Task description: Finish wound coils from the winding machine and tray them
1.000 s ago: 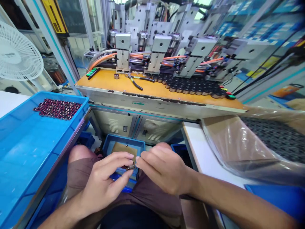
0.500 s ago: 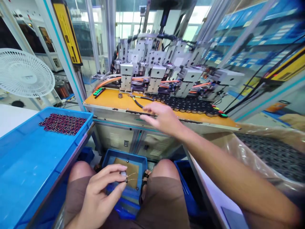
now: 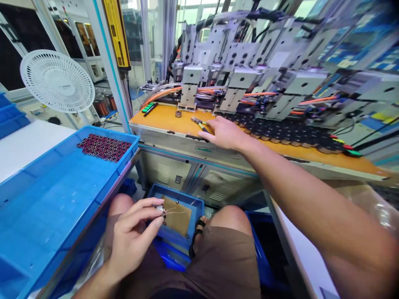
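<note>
Low in front of my lap, my left hand (image 3: 137,232) pinches a small wound stator (image 3: 162,211) between thumb and fingers. Two thin copper wires (image 3: 173,211) stick out from it to the right. My right hand (image 3: 226,132) reaches to the orange bench top, its thumb and fingers closed around the handles of the wire cutters (image 3: 199,123). The cutters' jaws point left and show beyond the fingertips; most of the handles are hidden. A small round coil part (image 3: 178,113) stands on the bench to the left of the cutters.
Rows of black round parts (image 3: 280,128) line the bench right of my hand, below a metal machine (image 3: 243,79). At left, a blue tray (image 3: 46,195) holds many small red-and-black parts (image 3: 104,147). A blue bin (image 3: 199,207) sits between my feet. A white fan (image 3: 59,83) stands behind.
My right hand has come down onto the wire cutters and closed on their handles. My left hand still holds the stator. The whole view has shifted toward the left.
</note>
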A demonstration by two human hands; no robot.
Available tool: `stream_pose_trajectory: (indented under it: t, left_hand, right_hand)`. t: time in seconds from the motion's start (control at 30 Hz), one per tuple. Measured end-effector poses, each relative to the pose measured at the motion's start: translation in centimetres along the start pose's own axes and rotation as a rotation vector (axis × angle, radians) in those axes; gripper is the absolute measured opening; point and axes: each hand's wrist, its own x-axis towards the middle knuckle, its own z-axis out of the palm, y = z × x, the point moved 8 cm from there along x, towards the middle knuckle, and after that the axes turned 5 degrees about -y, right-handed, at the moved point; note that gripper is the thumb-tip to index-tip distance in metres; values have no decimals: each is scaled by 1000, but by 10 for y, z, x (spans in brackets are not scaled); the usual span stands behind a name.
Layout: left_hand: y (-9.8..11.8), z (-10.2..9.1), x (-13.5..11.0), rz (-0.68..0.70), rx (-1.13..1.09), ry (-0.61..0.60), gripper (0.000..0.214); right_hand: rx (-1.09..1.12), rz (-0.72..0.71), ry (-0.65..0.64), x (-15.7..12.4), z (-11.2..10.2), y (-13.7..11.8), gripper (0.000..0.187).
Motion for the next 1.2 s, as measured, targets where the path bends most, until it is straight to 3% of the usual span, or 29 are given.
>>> stream_pose_trajectory:
  t: [0.13, 0.23, 0.3, 0.37, 0.47, 0.53, 0.67, 0.83, 1.2]
  left_hand:
    - [0, 9, 2, -3, -48, -25, 22]
    - [-1, 16, 2, -9, -67, -58, 25]
    - [-2, 20, 2, -19, -76, -75, 27]
    - [-3, 24, 3, -27, -90, -89, 27]
    - [-2, 29, 6, -30, -96, -111, 26]
    - [0, 32, 7, -24, -87, -123, 27]
    - [6, 39, 9, -6, -67, -148, 27]
    - [9, 44, 7, 5, -29, -154, 28]
    - [9, 44, 7, -8, -51, -165, 28]
  right_hand:
    - [23, -57, 35, -51, -11, -7, 31]
    - [69, -75, 76, -108, -4, -25, 48]
    - [169, -83, 64, -154, 17, -44, 58]
    - [521, -3, -1, -200, 51, -59, 56]
    - [989, 103, -220, -263, 104, -95, 54]
    - [1205, 139, -269, -289, 116, -118, 54]
    - [1437, 24, -303, -301, 98, -149, 72]
    - [1477, -62, -287, -289, 79, -152, 86]
    - [1564, -74, -210, -279, 73, -155, 80]
